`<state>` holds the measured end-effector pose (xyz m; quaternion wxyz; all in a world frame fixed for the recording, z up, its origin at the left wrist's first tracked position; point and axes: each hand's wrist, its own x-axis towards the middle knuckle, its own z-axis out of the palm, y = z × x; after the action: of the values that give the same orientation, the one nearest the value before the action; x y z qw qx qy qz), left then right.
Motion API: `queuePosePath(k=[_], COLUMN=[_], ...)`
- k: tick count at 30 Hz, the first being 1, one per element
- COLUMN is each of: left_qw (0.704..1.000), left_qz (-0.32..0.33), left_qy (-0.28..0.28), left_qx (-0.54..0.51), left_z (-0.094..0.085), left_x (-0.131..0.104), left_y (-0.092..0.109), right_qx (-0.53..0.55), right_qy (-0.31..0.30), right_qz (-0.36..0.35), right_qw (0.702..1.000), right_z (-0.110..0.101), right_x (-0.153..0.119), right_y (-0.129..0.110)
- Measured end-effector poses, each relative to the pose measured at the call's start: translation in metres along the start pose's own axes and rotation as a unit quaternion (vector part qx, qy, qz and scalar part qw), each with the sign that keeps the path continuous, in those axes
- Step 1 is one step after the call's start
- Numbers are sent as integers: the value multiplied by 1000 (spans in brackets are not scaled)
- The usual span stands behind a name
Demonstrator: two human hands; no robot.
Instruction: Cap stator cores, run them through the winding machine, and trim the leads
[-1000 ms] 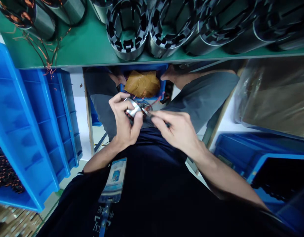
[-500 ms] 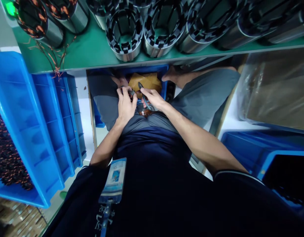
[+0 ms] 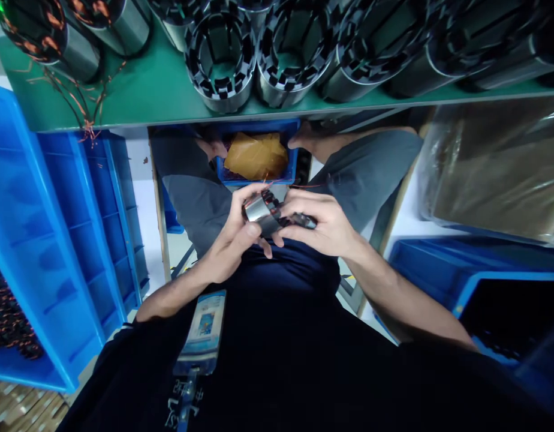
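A silver metal cylinder [image 3: 260, 212] with dark slotted ends and thin copper wires lies tilted above my lap. My left hand [image 3: 234, 240] is wrapped round it from the left. At its right end is my right hand [image 3: 328, 225], fingers closed round a dark tool [image 3: 304, 221], partly hidden in the palm; the fingertips are at the cylinder's slotted end. Beyond the hands, a yellow-brown packet [image 3: 256, 156] rests in a blue bin [image 3: 295, 159] between my feet.
Several slotted metal cylinders [image 3: 277, 96] stand on the green shelf [image 3: 146, 90] ahead, with copper-wound ones at its left. Blue crates [image 3: 47, 234] are at the left, one holding dark copper-wound parts [image 3: 11, 318]. A plastic-wrapped box [image 3: 502, 174] and another blue bin [image 3: 468, 288] are at the right.
Both hands have come up and closer to my body, bringing the cylinder into clear view. The tool in my right hand has turned from roughly upright to sideways. The view has shifted slightly.
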<state>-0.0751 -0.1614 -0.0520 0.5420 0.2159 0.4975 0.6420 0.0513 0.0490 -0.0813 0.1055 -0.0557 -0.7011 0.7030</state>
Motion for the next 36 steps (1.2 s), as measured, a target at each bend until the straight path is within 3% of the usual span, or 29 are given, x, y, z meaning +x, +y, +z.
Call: queuePosePath(k=[3,8,11,20,24,26,30,36], left_qw=[996,987,984,985,977,972,978,976], left_qz=[0,117,147,145,158,171,159,95], left_qy=[38,84,92,75,90,103,127,194], left_qx=[-80,-64,-28,64,114,123,55,-40], left_z=[18,23,22,23,24,25,28,36], left_x=[4,12,9,0,-1,-1,0,6], left_y=[4,0,0,5,7,3,-7,-1], right_qx=[-110,-263,-303,-323,-350,-325,-262,-338], right_qy=[-6,14,-2,0,19,28,36,20], right_qz=[-84,-8,16,6,-9,-10,23,20], right_qw=[990,965,953,946,936,945,964,941], right_z=[-2,-3,-3,2,6,8,10,10], right_x=[-5,-21,-31,-32,-35,-36,-33,-30], right_y=[-23,-64,-77,-88,-83,-79,-72,-70])
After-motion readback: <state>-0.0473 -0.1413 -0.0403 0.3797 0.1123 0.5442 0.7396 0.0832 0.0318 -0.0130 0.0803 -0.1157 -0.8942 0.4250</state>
